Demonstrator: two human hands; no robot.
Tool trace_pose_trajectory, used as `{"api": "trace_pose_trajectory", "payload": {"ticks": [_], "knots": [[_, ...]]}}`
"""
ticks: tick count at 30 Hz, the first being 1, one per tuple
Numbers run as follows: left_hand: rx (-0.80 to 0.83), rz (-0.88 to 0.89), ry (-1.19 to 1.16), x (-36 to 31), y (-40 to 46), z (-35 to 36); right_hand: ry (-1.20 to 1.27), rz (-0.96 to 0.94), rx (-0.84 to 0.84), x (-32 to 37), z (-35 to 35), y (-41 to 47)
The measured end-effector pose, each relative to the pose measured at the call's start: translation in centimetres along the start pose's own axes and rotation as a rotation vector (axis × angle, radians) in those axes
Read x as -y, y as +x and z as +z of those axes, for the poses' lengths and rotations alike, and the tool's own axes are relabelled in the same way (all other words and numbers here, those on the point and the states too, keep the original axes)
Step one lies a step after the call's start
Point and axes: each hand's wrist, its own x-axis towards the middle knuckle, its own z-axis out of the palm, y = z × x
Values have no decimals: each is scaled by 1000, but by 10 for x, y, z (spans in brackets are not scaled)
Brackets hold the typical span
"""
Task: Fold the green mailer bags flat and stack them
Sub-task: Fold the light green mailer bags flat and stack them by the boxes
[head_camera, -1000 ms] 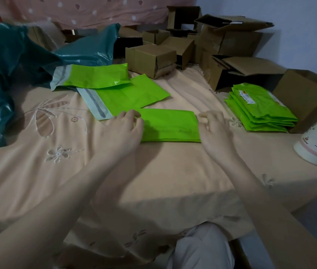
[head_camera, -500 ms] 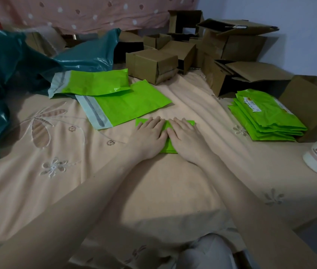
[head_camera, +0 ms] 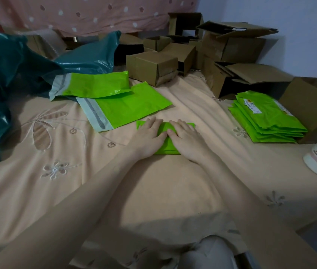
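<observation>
Peach embroidered bed sheet [head_camera: 60,191], mid-frame: folded green mailer [head_camera: 162,150] pinned flat under both palms. Left hand [head_camera: 148,137] & right hand [head_camera: 187,139] side by side, fingers [head_camera: 154,123] straight, pressing, not gripping. Finished stack [head_camera: 266,119] well to the right.

A bedroom at home: an embroidered bedsheet [head_camera: 37,191], with cardboard boxes [head_camera: 151,66] piled against the wall.
</observation>
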Motion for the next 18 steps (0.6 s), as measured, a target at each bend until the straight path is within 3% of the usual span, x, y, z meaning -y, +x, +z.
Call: {"api": "trace_pose_trajectory", "payload": {"ticks": [4,11,14,18], "knots": [[-102,0,-247,2,-11,-17,68,-6,85,0,-20,0],[-255,-69,107,21,-33,-24,-60,137,109,-19,-47,-10],[-313,-112,126,18,-40,-23,36,191,160,-23,-48,-13],[-338,-201,27,13,-44,-26,302,199,61,-28,-49,-25]]}}
